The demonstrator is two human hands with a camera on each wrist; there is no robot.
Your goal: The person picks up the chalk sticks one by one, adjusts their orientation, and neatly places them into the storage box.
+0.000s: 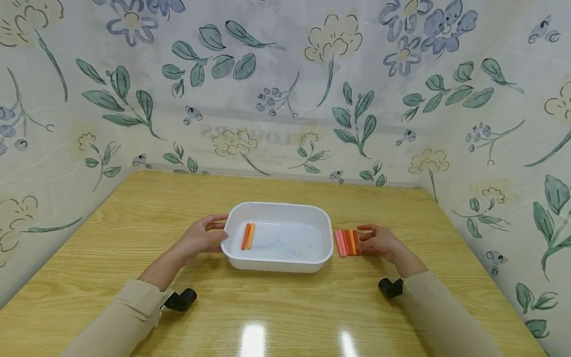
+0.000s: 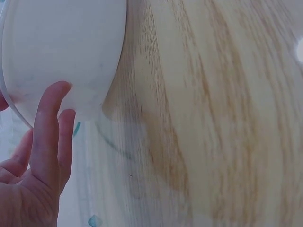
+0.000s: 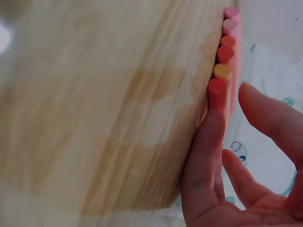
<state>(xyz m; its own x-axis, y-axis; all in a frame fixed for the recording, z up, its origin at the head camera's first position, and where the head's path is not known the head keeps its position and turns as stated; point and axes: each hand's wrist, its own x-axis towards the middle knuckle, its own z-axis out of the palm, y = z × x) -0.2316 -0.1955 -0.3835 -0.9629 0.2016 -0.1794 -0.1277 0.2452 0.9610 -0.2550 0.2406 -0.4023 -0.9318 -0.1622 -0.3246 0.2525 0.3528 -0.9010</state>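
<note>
My left hand [image 1: 202,237] holds the left end of a white plastic tub [image 1: 276,267]. One fingertip lies over the rim, while other fingers touch the outer wall in the left wrist view. Inside the tub, a red-orange crayon-like stick [image 1: 246,236] and a yellow-orange stick [image 1: 251,236] lie side by side at the left. Several pink, red and orange sticks [image 1: 346,243] form a row on the table beside the tub's right end. At that row's right end is my right hand [image 1: 378,241]. Its fingertip touches the outermost red stick [image 3: 217,90], with the thumb [image 3: 265,106] apart from it.
The wood-grain table [image 1: 267,302] spreads around the tub. A floral-patterned sheet [image 1: 285,99] rises behind the table and along both sides. Black wrist devices [image 1: 180,300] sit at the sleeve cuffs.
</note>
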